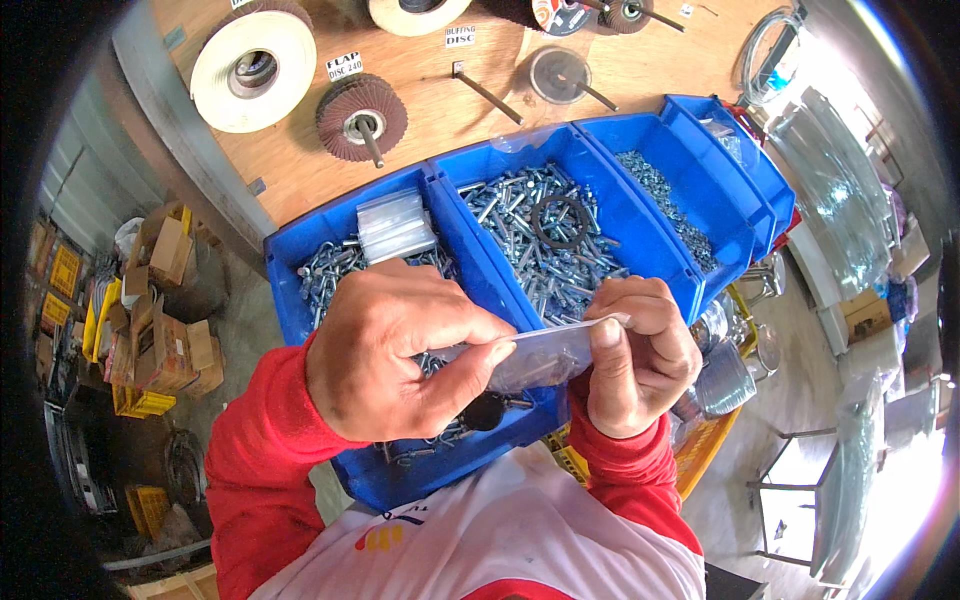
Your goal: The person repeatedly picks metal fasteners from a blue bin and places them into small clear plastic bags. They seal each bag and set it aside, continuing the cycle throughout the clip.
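A small clear plastic bag [540,360] is stretched between my hands over the near part of the blue bins. My left hand [395,350] pinches its left top corner between thumb and fingertips. On the other side, my right hand [640,355] grips the right end, its thumb on top and fingers curled. Something small seems to lie inside the bag, too blurred to name. Below my left hand is a blue bin [290,290] of metal bolts, with a stack of clear plastic bags [395,225] on them. Part of a dark round thing [484,412] shows under the bag.
Another blue bin holds many bolts [520,215] and a black ring [560,221]; smaller fasteners [665,205] fill the bin to its right. Behind rises a wooden board with a flap disc [362,117] and pegs [488,92]. Cardboard boxes [165,340] stand at left.
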Available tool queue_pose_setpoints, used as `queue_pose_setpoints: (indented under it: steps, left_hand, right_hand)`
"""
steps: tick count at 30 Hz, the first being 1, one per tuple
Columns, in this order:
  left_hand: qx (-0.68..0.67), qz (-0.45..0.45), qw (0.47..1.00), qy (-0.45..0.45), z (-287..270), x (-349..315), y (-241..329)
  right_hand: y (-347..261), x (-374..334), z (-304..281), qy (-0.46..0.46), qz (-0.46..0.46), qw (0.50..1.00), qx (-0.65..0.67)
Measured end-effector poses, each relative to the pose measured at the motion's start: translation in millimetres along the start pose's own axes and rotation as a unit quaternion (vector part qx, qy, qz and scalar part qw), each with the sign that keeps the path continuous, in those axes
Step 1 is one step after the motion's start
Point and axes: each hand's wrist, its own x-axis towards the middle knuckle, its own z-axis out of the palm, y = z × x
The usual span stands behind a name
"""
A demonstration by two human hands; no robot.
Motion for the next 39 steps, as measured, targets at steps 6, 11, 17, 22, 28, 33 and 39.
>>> queue_pose_setpoints:
  steps: [6, 11, 17, 22, 28, 33, 39]
  left_hand:
    - [-0.006, 0.004, 1.000, 0.013, -9, -6, -2]
    - [-0.048, -0.008, 0.998, 0.029, -13, -12, -6]
    - [-0.109, -0.056, 0.988, 0.094, 6, -23, -13]
    - [-0.066, -0.004, 0.988, 0.137, 11, -25, -17]
    - [-0.066, -0.004, 0.992, 0.103, 13, -18, -15]
    - [-0.041, 0.021, 0.994, 0.098, 16, -17, -13]
    - [-0.021, 0.038, 0.997, 0.069, 17, -18, -9]
  right_hand:
    - [-3, 0, -2, 0.051, 0.018, 0.998, 0.034]
    - [-4, -2, 0, 0.037, 0.027, 0.996, 0.070]
    - [-4, -5, 2, 0.072, 0.071, 0.989, 0.107]
    - [-4, -8, 3, 0.053, 0.052, 0.994, 0.082]
    - [-6, -14, 5, 0.061, 0.080, 0.992, 0.077]
    - [-8, -14, 7, 0.048, 0.091, 0.987, 0.124]
    - [-8, -8, 4, -0.138, 0.118, 0.976, 0.121]
